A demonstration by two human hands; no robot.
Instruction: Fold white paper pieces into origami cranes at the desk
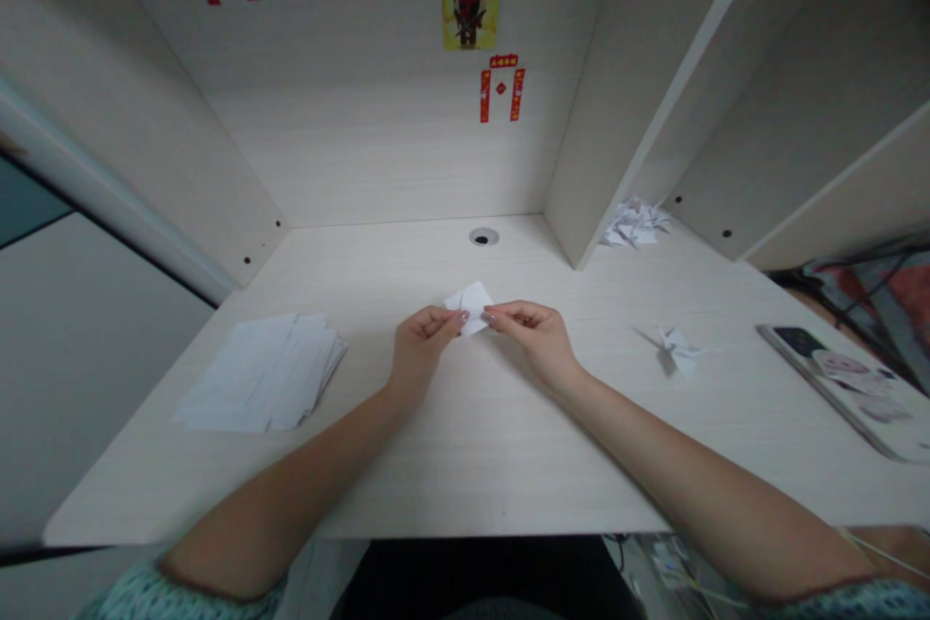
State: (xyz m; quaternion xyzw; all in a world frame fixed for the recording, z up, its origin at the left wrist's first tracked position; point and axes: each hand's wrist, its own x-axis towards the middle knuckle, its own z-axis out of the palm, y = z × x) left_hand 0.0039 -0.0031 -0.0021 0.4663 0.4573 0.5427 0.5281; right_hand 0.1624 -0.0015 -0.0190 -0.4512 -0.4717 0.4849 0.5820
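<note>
A small folded piece of white paper [474,297] is held up over the middle of the desk between both hands. My left hand [427,341] pinches its left edge between thumb and fingers. On the opposite edge, my right hand [536,334] grips it the same way. Its upper part shows creases and a pointed corner; the fingertips cover part of the lower half. To the left lies a stack of white paper sheets [254,373], slightly fanned out. A folded white paper crane [677,351] sits on the desk to the right of my right hand.
A phone [847,387] with a decorated case lies at the right edge of the desk. A heap of folded white paper pieces [635,221] rests behind the upright divider [617,116]. A round cable hole [483,236] is near the back panel, which carries red stickers [501,87].
</note>
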